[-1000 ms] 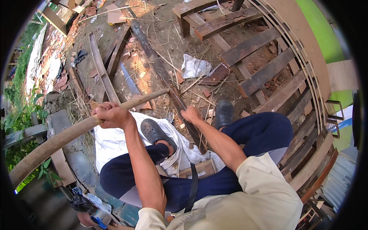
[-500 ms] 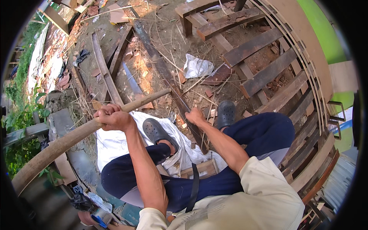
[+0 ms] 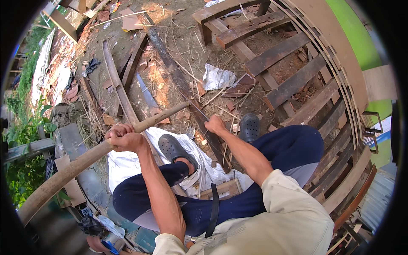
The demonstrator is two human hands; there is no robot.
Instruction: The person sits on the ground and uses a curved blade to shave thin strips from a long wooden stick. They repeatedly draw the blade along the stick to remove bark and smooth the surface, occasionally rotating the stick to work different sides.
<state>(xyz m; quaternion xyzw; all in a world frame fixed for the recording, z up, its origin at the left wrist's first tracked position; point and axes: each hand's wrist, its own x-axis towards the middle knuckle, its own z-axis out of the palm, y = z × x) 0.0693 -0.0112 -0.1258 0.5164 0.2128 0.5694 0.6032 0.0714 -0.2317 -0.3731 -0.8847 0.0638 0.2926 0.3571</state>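
Left hand (image 3: 123, 138): fingers clamped around the long pole (image 3: 85, 159), as before.
Right hand (image 3: 215, 124): fingers curled on a dark plank (image 3: 187, 91); shifted slightly left.
Pole: far end now lower, over the white sack (image 3: 127, 165).

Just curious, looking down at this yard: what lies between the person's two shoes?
In the head view, crumpled white sheet and a dark plank lie between the left shoe and right shoe.

A long brown bamboo pole (image 3: 80, 163) slants upward over white sheeting (image 3: 127, 163).

Cream short-sleeved shirt (image 3: 280, 212), navy trousers (image 3: 289, 148) — dark perforated clogs (image 3: 172, 146).
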